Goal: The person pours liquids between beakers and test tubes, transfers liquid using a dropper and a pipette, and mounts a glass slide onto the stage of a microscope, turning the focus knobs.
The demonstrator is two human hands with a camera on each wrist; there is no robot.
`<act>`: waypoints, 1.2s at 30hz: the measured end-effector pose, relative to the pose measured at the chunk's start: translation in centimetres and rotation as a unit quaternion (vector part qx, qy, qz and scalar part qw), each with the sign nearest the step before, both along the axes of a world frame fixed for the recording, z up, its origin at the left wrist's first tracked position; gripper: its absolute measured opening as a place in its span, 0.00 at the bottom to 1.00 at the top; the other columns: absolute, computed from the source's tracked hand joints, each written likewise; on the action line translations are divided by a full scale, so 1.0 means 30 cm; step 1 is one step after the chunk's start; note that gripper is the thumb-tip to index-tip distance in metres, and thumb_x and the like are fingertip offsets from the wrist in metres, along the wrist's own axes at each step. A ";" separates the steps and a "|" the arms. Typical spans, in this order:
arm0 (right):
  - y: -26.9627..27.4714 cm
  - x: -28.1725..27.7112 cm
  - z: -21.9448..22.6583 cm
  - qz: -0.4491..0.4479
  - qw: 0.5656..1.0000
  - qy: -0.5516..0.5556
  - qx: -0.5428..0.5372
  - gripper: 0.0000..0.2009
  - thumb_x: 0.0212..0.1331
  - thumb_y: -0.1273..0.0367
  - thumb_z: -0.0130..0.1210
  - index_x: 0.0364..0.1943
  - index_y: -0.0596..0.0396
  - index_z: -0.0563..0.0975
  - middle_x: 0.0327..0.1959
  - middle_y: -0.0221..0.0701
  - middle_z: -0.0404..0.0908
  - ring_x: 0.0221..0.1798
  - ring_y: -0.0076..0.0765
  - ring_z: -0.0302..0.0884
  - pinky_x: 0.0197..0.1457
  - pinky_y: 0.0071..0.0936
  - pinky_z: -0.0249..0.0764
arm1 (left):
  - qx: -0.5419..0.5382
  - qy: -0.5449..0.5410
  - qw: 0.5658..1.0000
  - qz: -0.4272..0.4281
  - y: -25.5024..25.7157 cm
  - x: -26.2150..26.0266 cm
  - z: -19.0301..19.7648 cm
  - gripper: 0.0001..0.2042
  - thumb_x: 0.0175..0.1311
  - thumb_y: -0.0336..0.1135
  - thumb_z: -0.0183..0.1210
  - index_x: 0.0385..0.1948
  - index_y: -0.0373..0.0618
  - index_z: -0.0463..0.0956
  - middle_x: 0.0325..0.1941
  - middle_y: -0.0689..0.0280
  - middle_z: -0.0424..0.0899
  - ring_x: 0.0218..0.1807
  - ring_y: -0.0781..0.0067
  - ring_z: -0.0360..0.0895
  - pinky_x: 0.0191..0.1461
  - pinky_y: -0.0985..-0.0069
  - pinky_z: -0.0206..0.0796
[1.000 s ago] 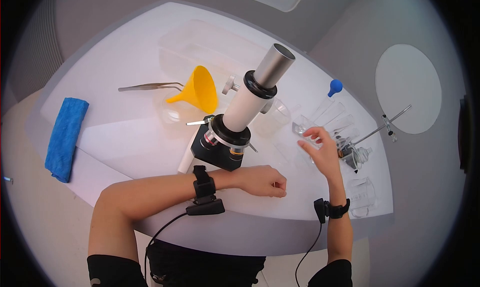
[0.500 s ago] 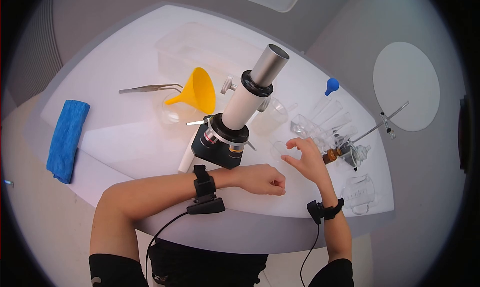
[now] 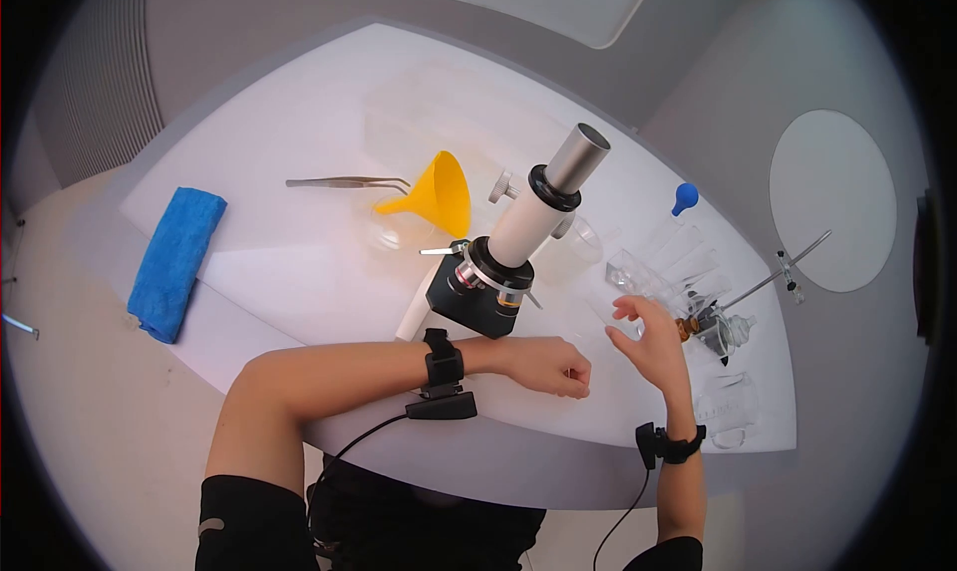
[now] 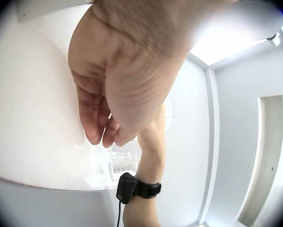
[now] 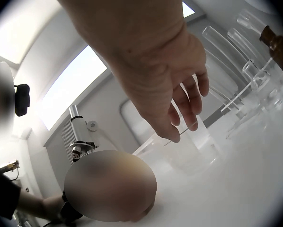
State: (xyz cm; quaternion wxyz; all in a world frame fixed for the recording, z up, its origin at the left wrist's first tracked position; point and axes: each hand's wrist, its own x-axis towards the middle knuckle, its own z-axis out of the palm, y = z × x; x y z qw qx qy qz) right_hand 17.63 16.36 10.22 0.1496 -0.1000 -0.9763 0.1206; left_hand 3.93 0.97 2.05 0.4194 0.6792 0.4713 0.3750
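Observation:
My left hand rests on the white table before the microscope, its fingers loosely curled and holding nothing, as the left wrist view bears out. To its right hovers my right hand, thumb and fingers bent towards each other. In the right wrist view a thin, straight edge, like a clear glass slide seen edge-on, runs between thumb tip and fingertips. Close to that hand lie a brown bottle and clear glassware. The microscope stands with its metal tube tilted in the head view.
A yellow funnel, tweezers and a blue cloth lie to the left. At the right are a blue rubber bulb, a stand rod and a measuring beaker near the edge. A clear beaker stands behind the microscope.
My right hand has moved left and nearer to me, away from the glassware, then slightly back right. The left hand stays in place. The head view has shifted.

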 end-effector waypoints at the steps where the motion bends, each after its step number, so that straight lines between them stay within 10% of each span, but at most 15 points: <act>1: -0.002 0.020 0.011 0.007 1.000 0.012 0.001 0.17 0.48 0.70 0.66 0.44 0.54 0.77 0.35 0.30 0.82 0.40 0.36 0.76 0.46 0.31 0.72 | -0.003 -0.003 1.000 -0.004 -0.004 -0.002 0.005 0.15 0.68 0.44 0.54 0.39 0.39 0.78 0.31 0.63 0.82 0.34 0.72 0.77 0.41 0.74 0.69; 15: -0.056 0.116 0.203 0.065 0.993 -0.007 -0.097 0.18 0.50 0.67 0.66 0.47 0.53 0.77 0.33 0.31 0.82 0.32 0.32 0.79 0.37 0.26 0.74 | -0.061 0.132 0.988 -0.053 -0.329 0.035 0.208 0.14 0.70 0.43 0.54 0.46 0.40 0.75 0.45 0.62 0.79 0.45 0.63 0.78 0.45 0.70 0.71; 20: -0.019 0.094 0.215 0.099 0.988 -0.086 -0.080 0.19 0.48 0.67 0.66 0.46 0.52 0.78 0.34 0.28 0.83 0.33 0.30 0.81 0.36 0.25 0.74 | -0.124 0.089 0.958 0.244 -0.649 -0.161 0.264 0.09 0.69 0.37 0.56 0.38 0.39 0.77 0.35 0.66 0.81 0.34 0.76 0.78 0.35 0.78 0.69; 24: -0.003 0.060 0.220 0.112 0.987 -0.098 -0.068 0.18 0.48 0.65 0.65 0.46 0.52 0.79 0.34 0.29 0.83 0.32 0.31 0.81 0.36 0.26 0.73 | -0.023 0.005 0.855 0.519 -0.712 -0.251 0.308 0.10 0.73 0.38 0.51 0.44 0.41 0.74 0.42 0.66 0.80 0.30 0.82 0.75 0.33 0.83 0.65; 28: -0.005 0.060 0.219 0.112 0.987 -0.114 -0.035 0.17 0.50 0.65 0.64 0.46 0.51 0.79 0.34 0.28 0.83 0.32 0.31 0.81 0.36 0.27 0.73 | 0.033 0.075 0.859 0.506 -0.600 -0.253 0.374 0.18 0.74 0.37 0.48 0.60 0.40 0.65 0.57 0.62 0.73 0.38 0.78 0.77 0.39 0.79 0.68; 36: 0.014 0.102 0.221 0.121 0.984 -0.125 -0.031 0.17 0.52 0.66 0.61 0.48 0.50 0.77 0.36 0.29 0.83 0.36 0.37 0.81 0.41 0.33 0.75 | 0.084 0.037 0.911 0.403 -0.443 -0.348 0.366 0.20 0.76 0.41 0.44 0.63 0.42 0.63 0.57 0.63 0.72 0.57 0.73 0.73 0.59 0.73 0.68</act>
